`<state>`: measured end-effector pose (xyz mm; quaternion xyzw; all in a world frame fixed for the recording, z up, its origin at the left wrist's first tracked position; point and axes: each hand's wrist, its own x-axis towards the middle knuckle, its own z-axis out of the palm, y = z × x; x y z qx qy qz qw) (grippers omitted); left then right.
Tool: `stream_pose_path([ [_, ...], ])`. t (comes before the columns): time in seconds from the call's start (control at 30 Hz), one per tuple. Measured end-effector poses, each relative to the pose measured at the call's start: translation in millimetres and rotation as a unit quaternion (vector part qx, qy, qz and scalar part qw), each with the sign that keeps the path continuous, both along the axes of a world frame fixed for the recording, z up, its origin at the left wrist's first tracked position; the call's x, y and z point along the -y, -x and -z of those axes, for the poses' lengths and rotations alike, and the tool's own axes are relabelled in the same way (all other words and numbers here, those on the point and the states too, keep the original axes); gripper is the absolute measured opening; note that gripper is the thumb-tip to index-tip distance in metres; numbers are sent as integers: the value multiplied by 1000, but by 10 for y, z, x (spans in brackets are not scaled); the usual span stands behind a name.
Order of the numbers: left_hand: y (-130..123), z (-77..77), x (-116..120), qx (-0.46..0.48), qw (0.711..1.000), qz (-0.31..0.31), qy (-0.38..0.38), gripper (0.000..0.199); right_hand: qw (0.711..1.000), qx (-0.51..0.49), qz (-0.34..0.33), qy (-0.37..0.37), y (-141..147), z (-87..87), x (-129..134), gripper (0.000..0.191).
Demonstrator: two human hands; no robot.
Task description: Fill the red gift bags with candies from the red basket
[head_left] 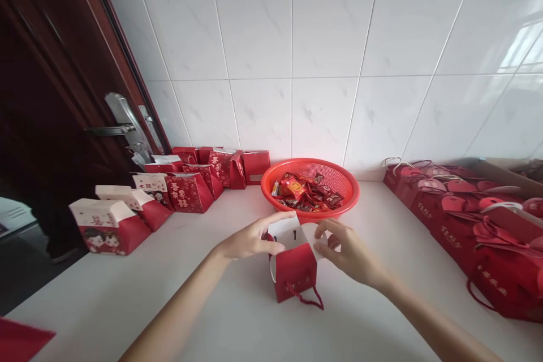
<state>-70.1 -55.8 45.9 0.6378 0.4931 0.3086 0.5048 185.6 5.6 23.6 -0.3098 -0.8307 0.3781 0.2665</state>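
Observation:
A small red paper gift box stands on the white table in front of me, its top flaps raised and their white inner sides showing. A red cord handle hangs from its near face. My left hand grips the left side of the box, thumb over the edge and fingers behind the back flap. On the other side, my right hand pinches the white right flap between thumb and fingers. Just behind the box sits a red plastic basket with wrapped candies in it.
Several red and white boxes stand in rows at the left back. Along the right are many red boxes with cord handles. Behind is a tiled wall; a dark door is at the left. A red corner shows lower left.

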Motion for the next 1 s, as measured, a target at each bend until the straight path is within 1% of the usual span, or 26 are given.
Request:
stream_pose_path([
  [0.07,119,14,12,8,1000,23,15,84,998,35,-11,60,-16,22,-13,13],
  [0.13,231,48,27,28,998,54,22,89,995,45,-27,90,-20,36,-17,14],
  [0.2,319,106,38,65,994,87,27,94,995,40,-33,89,-16,41,-16,15],
  [0.27,370,185,41,103,988,111,40,104,995,39,-37,84,-11,41,-14,14],
  [0.33,387,278,32,121,984,120,57,115,995,40,-43,83,-10,43,-16,13],
  [0.43,382,414,-1,122,981,121,87,127,995,44,-49,80,-19,53,-28,11],
  [0.53,378,521,-34,135,980,117,92,129,997,38,-39,47,-41,42,-51,11],
  [0.6,386,565,-49,140,981,114,74,125,1000,6,-22,-2,-63,-6,-76,16],
  [0.67,408,575,-56,137,982,122,40,120,998,-38,1,-56,-82,-93,-117,22],
  [0.73,446,532,-51,127,982,138,10,112,992,-74,20,-100,-85,-199,-189,22],
  [0.77,469,486,-43,121,982,143,1,106,989,-85,25,-116,-76,-252,-243,21],
  [0.83,514,347,-23,109,984,139,-13,93,985,-100,28,-135,-24,-339,-391,20],
  [0.87,530,261,-18,102,987,123,-25,86,985,-105,30,-135,20,-370,-484,20],
  [0.93,541,73,-42,81,993,58,-62,69,986,-105,47,-123,143,-397,-692,20],
  [1.0,520,-101,-148,36,992,-38,-112,50,986,-91,86,-110,291,-374,-892,17],
])
